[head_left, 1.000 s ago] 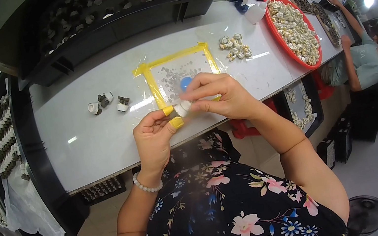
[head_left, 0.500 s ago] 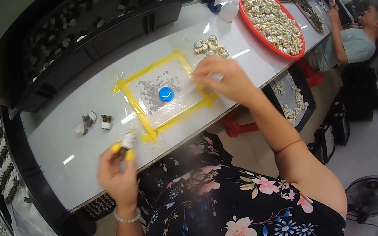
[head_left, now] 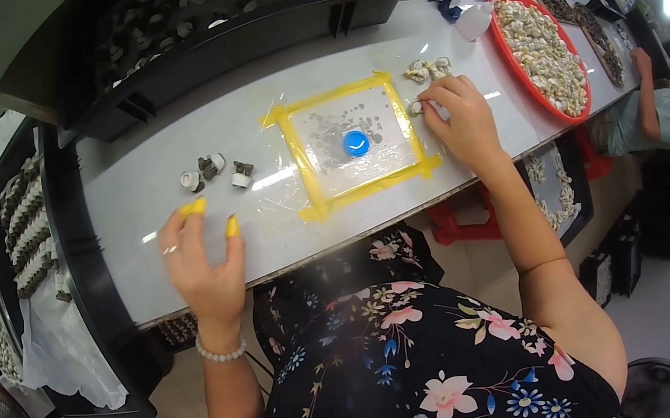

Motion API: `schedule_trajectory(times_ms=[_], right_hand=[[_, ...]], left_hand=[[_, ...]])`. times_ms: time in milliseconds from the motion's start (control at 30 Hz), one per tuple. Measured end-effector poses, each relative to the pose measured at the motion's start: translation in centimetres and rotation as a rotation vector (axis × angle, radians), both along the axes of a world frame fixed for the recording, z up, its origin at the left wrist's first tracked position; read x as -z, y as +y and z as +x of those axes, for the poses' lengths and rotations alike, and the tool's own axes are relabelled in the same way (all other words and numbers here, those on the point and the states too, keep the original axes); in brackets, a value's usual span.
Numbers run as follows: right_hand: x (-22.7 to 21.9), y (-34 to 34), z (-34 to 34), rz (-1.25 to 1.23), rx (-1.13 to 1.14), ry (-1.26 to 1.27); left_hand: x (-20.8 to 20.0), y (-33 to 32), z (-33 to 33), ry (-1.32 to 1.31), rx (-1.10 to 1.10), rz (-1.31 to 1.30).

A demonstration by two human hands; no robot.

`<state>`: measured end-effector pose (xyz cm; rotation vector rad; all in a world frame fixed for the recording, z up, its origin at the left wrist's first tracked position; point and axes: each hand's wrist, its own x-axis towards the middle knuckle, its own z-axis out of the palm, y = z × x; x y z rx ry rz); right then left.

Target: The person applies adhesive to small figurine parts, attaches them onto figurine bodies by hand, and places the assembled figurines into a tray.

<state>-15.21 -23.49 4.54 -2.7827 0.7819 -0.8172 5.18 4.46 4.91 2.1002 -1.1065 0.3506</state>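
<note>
A small cluster of pale, shell-like parts (head_left: 427, 69) lies on the white worktable (head_left: 173, 192), and the right hand (head_left: 460, 119) rests at its near edge, fingertips (head_left: 433, 93) bunched down onto one loose piece (head_left: 416, 108) just below the cluster; whether they actually pinch it cannot be told. Just beyond those fingers to the right stands a red round tray (head_left: 516, 63) heaped with the same pale parts, with a white squeeze bottle (head_left: 473, 19) at its far rim. To the left of the right fingers is a square framed in yellow tape (head_left: 302, 161), holding a blue round cap (head_left: 356, 142) amid dark specks. The left hand (head_left: 204, 262) lies flat near the table's near edge, fingers spread and empty, yellow tape on its thumb and forefinger tips (head_left: 231, 225). Just past those tips sit three small grey-and-white assembled pieces (head_left: 214, 172). A long black tray (head_left: 231, 14) of dark parts runs along the far side, and another black rack (head_left: 20, 235) of parts stands left of the left hand. Half a second ago the left fingers pinched a small white piece, now gone from them, and the right hand hovered short of the cluster it now touches.
</note>
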Motion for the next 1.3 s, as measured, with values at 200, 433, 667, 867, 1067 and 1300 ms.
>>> schedule_trajectory(times_ms=[200,433,667,867,1067,1300], right_hand=[[0.2,1.0,0.2,-0.01,-0.193,-0.035],[-0.1,1.8,-0.8,-0.012,-0.319,0.03],[0.6,1.8,-0.5,0.06,-0.308,0.024],[-0.2,3.3,-0.3,0.037,-0.333,0.005],[-0.1,2.9,-0.4,0.182,-0.427,0.005],[-0.8,2.7,1.5,0.257,-0.429,-0.003]], left_hand=[[0.3,-5.1,-0.1,-0.004,0.134,0.293],[-0.7,-5.0,-0.4,0.483,0.232,0.147],[0.7,-4.1,-1.5,1.586,0.492,-0.426],[1.2,-4.4,-3.3,1.844,0.432,-0.599],[2.0,-4.6,-3.8,1.86,0.456,-0.731],[2.2,-4.5,-3.9,1.804,0.49,-0.678]])
